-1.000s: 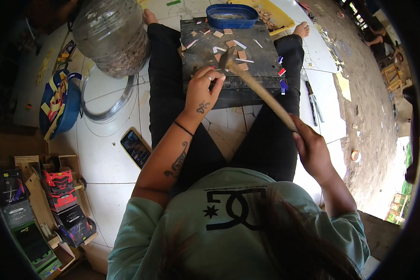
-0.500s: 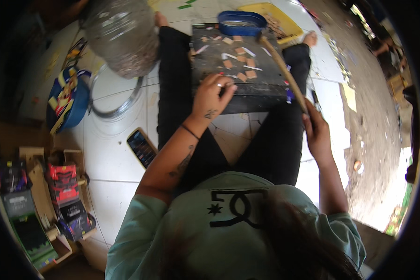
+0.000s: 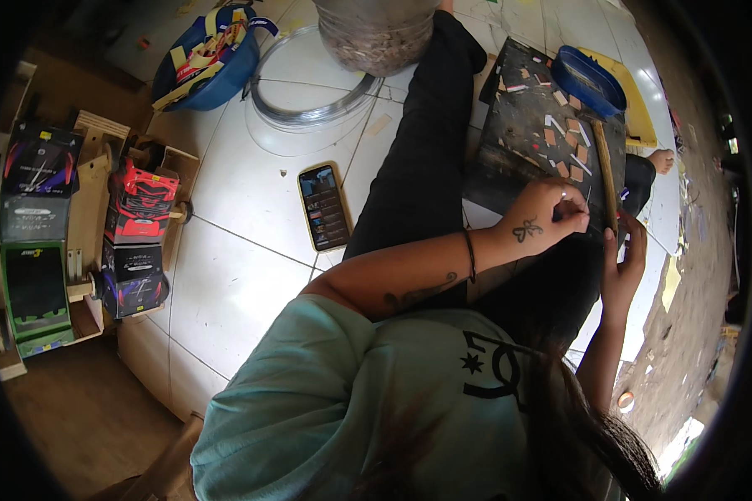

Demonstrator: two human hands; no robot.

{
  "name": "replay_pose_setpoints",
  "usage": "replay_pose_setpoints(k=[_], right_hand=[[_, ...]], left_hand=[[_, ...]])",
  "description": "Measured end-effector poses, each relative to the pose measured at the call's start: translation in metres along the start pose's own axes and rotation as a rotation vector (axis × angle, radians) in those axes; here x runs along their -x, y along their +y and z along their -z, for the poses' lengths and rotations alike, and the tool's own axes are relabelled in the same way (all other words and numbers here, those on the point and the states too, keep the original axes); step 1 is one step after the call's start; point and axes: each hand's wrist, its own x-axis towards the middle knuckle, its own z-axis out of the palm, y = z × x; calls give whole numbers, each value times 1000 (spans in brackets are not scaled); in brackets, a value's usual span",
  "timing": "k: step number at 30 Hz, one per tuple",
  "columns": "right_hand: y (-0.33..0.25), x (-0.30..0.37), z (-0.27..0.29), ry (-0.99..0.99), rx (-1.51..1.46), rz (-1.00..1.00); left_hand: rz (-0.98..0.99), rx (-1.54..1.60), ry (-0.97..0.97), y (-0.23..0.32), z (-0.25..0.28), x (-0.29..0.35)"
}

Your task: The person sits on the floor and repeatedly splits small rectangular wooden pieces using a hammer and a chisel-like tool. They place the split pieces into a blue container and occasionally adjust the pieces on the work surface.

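Note:
My left hand [image 3: 551,213] is at the near edge of a dark block-like board [image 3: 510,125], thumb and fingers pinched together; what they hold, if anything, is too small to make out. Close by on the right, my right hand [image 3: 627,259] grips the lower end of the wooden handle of a hammer [image 3: 605,167]. Its head is hard to make out by the blue tray. Several small brown wooden pieces [image 3: 581,156] and white strips [image 3: 555,123] lie scattered on the board. An oval blue tray [image 3: 566,83] stands at the board's far right corner.
A yellow tray [image 3: 643,117] sits behind the blue one. To the left are a phone [image 3: 324,206], a coil of wire [image 3: 309,121], a blue tub [image 3: 217,83] of coloured strips and a clear plastic container [image 3: 376,50]. A wooden rack [image 3: 100,125] holds printed toy-like pieces at far left.
The view has swung left, so the board and hands appear farther right. Both hands are now closer together, and the hammer remains in my right hand.

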Motion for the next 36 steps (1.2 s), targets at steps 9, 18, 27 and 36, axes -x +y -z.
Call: replay_pose_setpoints(k=[9,18,27,36], right_hand=[[-27,-10,-1,-382,-672,-302],[-24,-11,-4,-379,-857,-416],[-29,-8,-6,-368,-902,-425],[-25,-12,1,-361,-931,-465]], left_hand=[[95,215,-16,4,-5,8],[108,268,-37,6,-4,7],[128,297,-9,5,-2,11],[102,151,18,12,6,10]])
